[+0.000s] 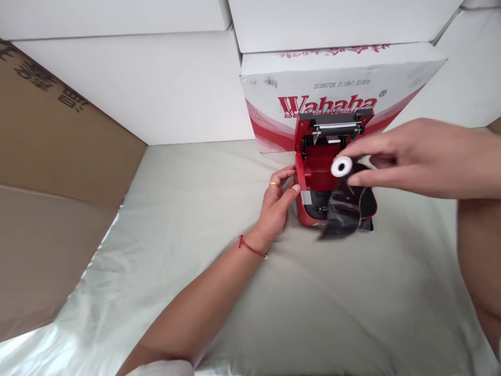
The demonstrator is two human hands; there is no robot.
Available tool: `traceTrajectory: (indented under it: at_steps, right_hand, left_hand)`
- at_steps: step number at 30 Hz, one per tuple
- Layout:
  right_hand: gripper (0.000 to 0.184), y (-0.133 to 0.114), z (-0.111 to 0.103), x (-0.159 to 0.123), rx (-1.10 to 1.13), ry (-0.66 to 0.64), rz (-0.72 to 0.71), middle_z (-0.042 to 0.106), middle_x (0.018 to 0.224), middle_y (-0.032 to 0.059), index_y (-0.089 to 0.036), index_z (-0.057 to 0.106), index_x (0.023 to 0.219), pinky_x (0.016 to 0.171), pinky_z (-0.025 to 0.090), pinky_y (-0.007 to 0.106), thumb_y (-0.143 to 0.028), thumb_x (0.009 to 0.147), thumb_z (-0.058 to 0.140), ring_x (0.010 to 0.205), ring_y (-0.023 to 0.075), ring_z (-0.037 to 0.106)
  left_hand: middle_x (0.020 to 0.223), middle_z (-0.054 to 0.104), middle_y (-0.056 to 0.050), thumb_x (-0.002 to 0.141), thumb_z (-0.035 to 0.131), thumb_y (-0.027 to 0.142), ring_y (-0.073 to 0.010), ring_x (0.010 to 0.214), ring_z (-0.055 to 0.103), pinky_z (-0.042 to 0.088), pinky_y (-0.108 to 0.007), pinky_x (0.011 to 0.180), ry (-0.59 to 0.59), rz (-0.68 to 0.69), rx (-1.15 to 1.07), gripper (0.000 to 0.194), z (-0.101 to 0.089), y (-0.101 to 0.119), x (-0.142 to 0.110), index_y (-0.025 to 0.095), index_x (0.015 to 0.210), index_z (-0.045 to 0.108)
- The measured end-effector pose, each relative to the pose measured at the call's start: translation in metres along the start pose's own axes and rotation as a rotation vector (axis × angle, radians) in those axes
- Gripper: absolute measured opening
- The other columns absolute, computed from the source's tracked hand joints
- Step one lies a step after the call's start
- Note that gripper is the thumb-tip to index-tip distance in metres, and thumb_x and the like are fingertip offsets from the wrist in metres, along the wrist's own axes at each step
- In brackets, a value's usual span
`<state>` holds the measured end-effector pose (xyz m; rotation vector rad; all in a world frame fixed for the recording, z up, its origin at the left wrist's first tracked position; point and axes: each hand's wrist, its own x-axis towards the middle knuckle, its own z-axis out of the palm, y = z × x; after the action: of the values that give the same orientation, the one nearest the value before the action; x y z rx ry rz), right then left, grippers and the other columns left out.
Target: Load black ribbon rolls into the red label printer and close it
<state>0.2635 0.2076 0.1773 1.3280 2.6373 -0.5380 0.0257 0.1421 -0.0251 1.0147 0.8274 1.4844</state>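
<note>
A small red printer [313, 172] stands on the pale cloth with its lid [332, 122] swung up and its paper bay showing. My left hand [278, 201] rests against the printer's left side, fingers curled on its edge. My right hand [407, 156] hovers above the bay and pinches a small white paper roll [341, 167] between thumb and fingers. A crumpled dark plastic wrapper [346, 211] hangs below the roll, over the printer's front.
A white and red "Wahaha" carton [274, 99] stands right behind the printer. Plain white boxes [148, 83] line the back. A brown cardboard sheet [50, 172] leans along the left. The pale cloth [195, 209] covers the work surface.
</note>
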Motion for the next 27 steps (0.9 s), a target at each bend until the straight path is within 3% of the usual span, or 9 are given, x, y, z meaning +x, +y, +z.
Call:
traceTrajectory:
  at_steps: [2,4,7,13,18,27]
  right_hand:
    - [0.047,-0.015,0.007,0.028,-0.073,-0.106,0.047,0.080,0.108,0.0072,-0.028,0.080,0.131,0.074,0.048,0.034,-0.048,0.099,0.053,0.083,0.0200,0.067]
    - [0.035,-0.023,0.016,0.042,-0.166,-0.205,0.106,0.078,0.098,0.0072,-0.024,0.079,0.119,0.070,0.041,0.031,-0.040,0.100,0.055,0.074,0.0173,0.062]
    - [0.033,-0.029,0.020,0.049,-0.189,-0.263,0.103,0.077,0.098,0.0074,-0.019,0.077,0.110,0.069,0.038,0.030,-0.038,0.104,0.051,0.071,0.0148,0.059]
    - [0.030,-0.039,0.015,0.060,-0.226,-0.365,0.096,0.078,0.105,0.0036,-0.021,0.075,0.105,0.071,0.043,0.032,-0.033,0.105,0.048,0.076,0.0163,0.063]
    - [0.029,-0.033,0.024,0.069,-0.186,-0.358,0.060,0.078,0.111,0.0053,-0.021,0.076,0.110,0.076,0.043,0.033,-0.026,0.105,0.047,0.084,0.0173,0.064]
    - [0.032,-0.036,0.026,0.066,-0.208,-0.356,0.058,0.076,0.103,0.0057,-0.020,0.075,0.102,0.071,0.038,0.034,-0.034,0.109,0.048,0.075,0.0149,0.059]
  left_hand:
    - [0.158,0.065,-0.008,0.096,0.088,0.057,-0.0263,0.148,0.063,0.048,-0.048,0.135,0.002,-0.009,-0.009,0.048,0.001,0.000,-0.001,0.028,0.130,0.069]
    - [0.159,0.064,-0.008,0.096,0.088,0.055,-0.0261,0.148,0.062,0.049,-0.048,0.134,0.007,-0.014,-0.019,0.046,0.001,0.001,-0.001,0.028,0.129,0.070]
    - [0.158,0.065,-0.008,0.094,0.090,0.055,-0.0265,0.150,0.061,0.050,-0.047,0.134,0.021,-0.015,-0.031,0.046,0.002,0.001,-0.001,0.028,0.128,0.071]
    - [0.160,0.064,-0.008,0.095,0.089,0.056,-0.0278,0.151,0.062,0.050,-0.049,0.134,0.017,-0.031,-0.019,0.048,0.003,0.002,-0.001,0.028,0.129,0.069]
    - [0.160,0.064,-0.008,0.096,0.088,0.057,-0.0283,0.150,0.062,0.049,-0.049,0.134,0.007,-0.030,-0.002,0.049,0.002,0.003,-0.002,0.028,0.130,0.068]
    - [0.152,0.068,-0.007,0.094,0.089,0.064,-0.0289,0.146,0.064,0.050,-0.049,0.131,0.001,-0.006,-0.050,0.056,0.003,0.007,-0.003,0.028,0.133,0.071]
